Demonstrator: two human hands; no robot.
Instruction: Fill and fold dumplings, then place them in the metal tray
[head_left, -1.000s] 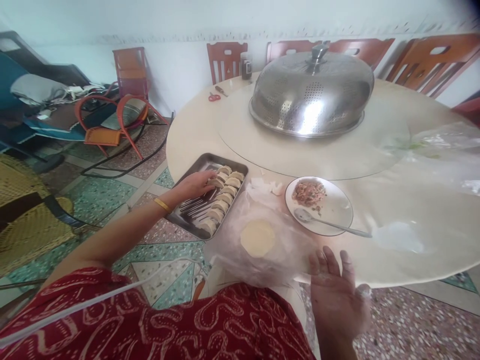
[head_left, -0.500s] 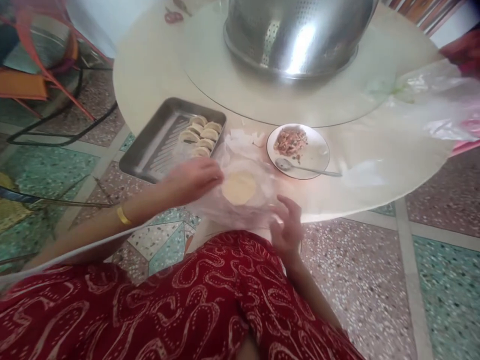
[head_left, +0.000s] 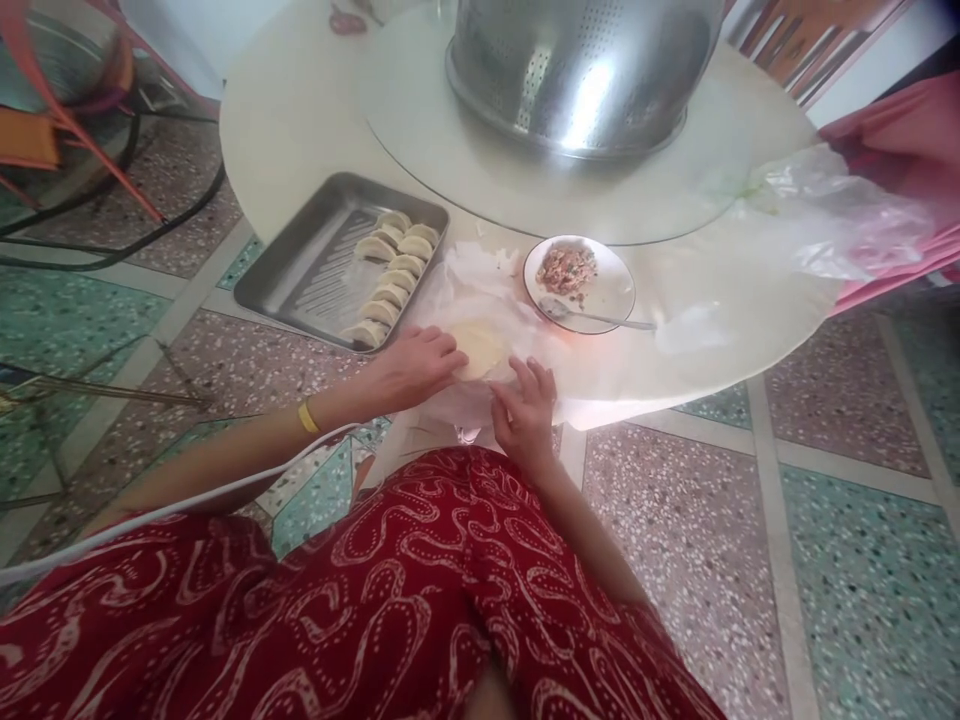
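Note:
A thin round dumpling wrapper lies on a crumpled clear plastic sheet at the table's near edge. My left hand is closed at the wrapper's left edge, fingertips pressed together on it. At the lower right edge, my right hand has its fingers curved and apart, close to the wrapper and plastic; firm contact cannot be made out. To the left, a dark baking tray holds several folded dumplings. A white plate with minced filling and a metal spoon stands to the right.
A large perforated steel pot stands on the glass turntable of the round table. Plastic bags lie at the right. A white cord crosses my left forearm. An orange-framed chair is at left.
My left hand has come down from the plastic to the wrapper's left edge, uncovering more dumplings in the tray. My right hand has moved in toward the wrapper. The view has shifted slightly.

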